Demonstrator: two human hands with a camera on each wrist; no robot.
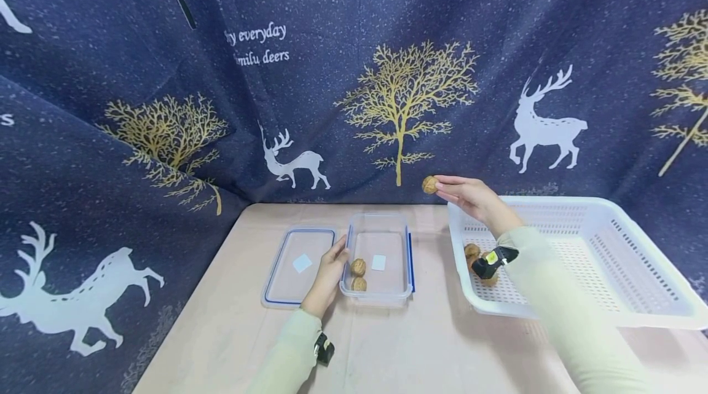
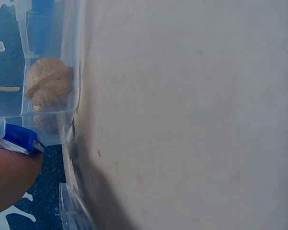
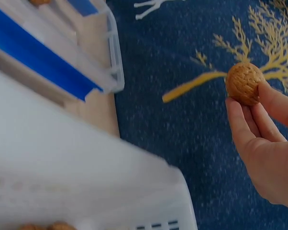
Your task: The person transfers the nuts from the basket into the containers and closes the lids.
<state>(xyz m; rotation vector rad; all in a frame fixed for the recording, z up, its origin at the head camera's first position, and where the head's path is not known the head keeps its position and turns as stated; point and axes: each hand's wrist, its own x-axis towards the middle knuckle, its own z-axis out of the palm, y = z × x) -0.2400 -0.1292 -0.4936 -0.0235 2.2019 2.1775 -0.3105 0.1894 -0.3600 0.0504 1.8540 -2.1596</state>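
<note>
My right hand (image 3: 273, 153) pinches a walnut (image 3: 244, 83) between thumb and fingertips, held up above the left back corner of a white plastic basket (image 1: 461, 292). Several more walnuts (image 1: 472, 251) lie in that basket's left end, partly hidden by the right wrist. My left hand (image 1: 330, 271) rests at the left side of a clear plastic food container (image 1: 389, 299), its fingers fairly straight along the wall. A blue clip (image 2: 20, 137) sits close by it in the left wrist view. Inside the container, two walnuts (image 1: 358, 267) lie one behind the other along the left wall.
Left of the container lies its clear lid (image 1: 278, 271) with a blue seal, partly behind my left hand. A pale cloth covers the table (image 1: 431, 345). Behind the table hangs a dark blue curtain (image 1: 343, 105) printed with deer and trees.
</note>
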